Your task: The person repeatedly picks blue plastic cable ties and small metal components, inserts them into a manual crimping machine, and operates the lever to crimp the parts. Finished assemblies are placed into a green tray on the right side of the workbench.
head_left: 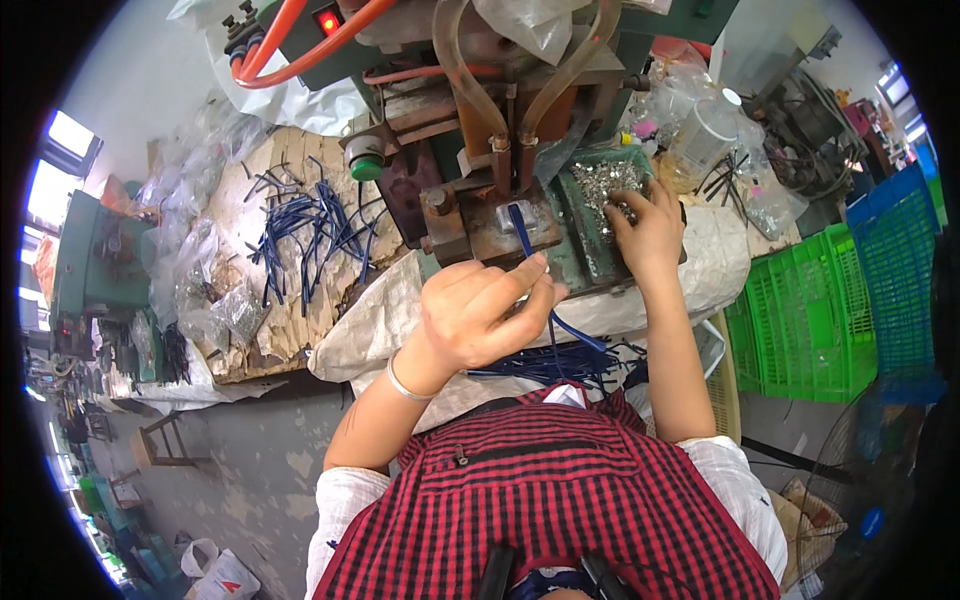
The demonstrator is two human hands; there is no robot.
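Observation:
My left hand (482, 312) pinches a dark blue strap (522, 232) and holds its end up against the rusty base of a press machine (480, 215). The strap's tail hangs down under my palm toward a bundle of similar blue straps (560, 362) lying in my lap area. My right hand (645, 232) rests on a green tray (590, 235) filled with small shiny metal pieces (605, 182), fingertips in the pile. What the fingers hold there is hidden.
A heap of blue straps (305, 232) lies on a worn cardboard-covered bench at left. Orange hoses (300, 50) and clear tubes run over the machine. Green and blue plastic crates (815, 315) stand at right. A clear plastic jar (700, 135) sits behind the tray.

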